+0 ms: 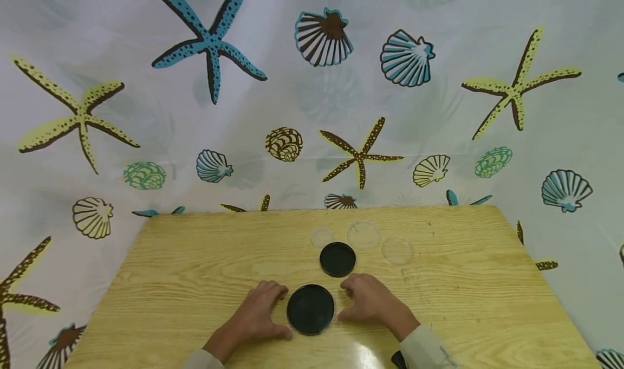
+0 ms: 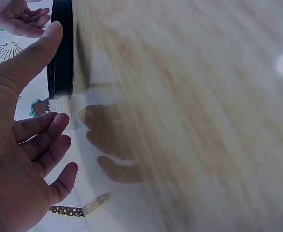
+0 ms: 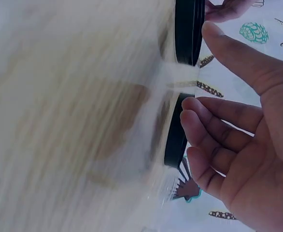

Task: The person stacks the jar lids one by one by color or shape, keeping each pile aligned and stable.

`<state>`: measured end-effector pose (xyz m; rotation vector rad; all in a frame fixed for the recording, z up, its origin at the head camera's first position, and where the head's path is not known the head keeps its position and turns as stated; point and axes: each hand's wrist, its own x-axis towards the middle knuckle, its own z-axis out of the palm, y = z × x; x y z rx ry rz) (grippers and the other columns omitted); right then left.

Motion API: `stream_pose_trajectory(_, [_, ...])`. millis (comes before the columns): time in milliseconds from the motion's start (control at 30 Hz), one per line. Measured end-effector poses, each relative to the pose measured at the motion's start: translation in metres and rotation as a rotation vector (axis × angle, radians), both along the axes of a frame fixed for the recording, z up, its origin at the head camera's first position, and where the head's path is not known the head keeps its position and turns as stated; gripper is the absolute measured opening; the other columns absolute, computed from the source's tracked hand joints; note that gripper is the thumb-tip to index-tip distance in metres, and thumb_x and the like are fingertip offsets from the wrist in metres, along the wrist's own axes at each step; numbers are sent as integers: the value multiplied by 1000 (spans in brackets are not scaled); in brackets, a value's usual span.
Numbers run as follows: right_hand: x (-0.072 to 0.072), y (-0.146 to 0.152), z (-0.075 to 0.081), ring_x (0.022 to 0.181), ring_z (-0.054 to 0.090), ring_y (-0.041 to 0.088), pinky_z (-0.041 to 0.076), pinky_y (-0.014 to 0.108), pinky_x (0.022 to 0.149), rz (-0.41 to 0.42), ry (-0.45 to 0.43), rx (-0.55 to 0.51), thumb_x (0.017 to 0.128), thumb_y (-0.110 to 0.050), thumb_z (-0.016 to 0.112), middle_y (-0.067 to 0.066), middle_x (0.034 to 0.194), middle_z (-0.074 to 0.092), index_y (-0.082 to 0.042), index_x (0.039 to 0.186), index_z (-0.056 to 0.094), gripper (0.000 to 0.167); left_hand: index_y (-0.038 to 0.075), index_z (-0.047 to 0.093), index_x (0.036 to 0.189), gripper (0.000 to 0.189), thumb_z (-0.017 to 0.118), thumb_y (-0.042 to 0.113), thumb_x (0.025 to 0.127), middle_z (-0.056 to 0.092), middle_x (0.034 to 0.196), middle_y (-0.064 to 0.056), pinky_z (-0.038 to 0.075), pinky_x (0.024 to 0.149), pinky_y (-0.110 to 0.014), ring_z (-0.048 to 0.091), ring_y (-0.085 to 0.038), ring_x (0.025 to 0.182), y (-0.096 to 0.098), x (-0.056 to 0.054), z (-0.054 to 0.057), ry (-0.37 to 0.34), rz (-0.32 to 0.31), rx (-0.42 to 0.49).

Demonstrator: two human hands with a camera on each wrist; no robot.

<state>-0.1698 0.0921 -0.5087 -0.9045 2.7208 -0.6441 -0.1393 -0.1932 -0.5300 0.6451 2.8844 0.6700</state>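
A round, shallow black dish (image 1: 311, 309) lies flat on the wooden table between the two hands. On its left, my left hand (image 1: 260, 312) has thumb and fingers spread apart, the thumb near the dish's lower left edge. My right hand (image 1: 368, 299) mirrors it on the right, thumb close to the rim and fingers bent loosely. Both hands hold nothing. A smaller black dish (image 1: 337, 259) lies just behind, near the right fingertips. In the left wrist view, the thumb overlaps the black dish's side (image 2: 60, 72); the right wrist view shows both dishes edge-on beside the right hand (image 3: 243, 130).
Behind the smaller dish lie three clear round dishes: one at left (image 1: 322, 238), a larger one in the middle (image 1: 363, 235) and one at right (image 1: 397, 251). A sheet (image 1: 273, 98) printed with starfish and shells hangs behind the wooden table (image 1: 195, 271).
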Motion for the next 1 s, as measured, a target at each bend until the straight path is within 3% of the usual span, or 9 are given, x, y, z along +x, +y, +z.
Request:
stream_pose_trajectory(367, [-4,13,8,86,62,18,51,33,77,-47,-15,15,71,-37,83,6,95,67,0,116,65,61,7,58,119,86,84,58,55,58,100,2,41,81,-41,48,-14,95,1,-7,7,-4,8,16])
stream_pose_trajectory(1000, [-19,23,16,83,62,20,50,37,74,-118,-32,-5,70,-36,83,8,95,67,1,117,64,63,5,57,122,83,87,49,58,59,106,-2,41,85,-47,50,-19,101,9,-18,16,-9,47,63])
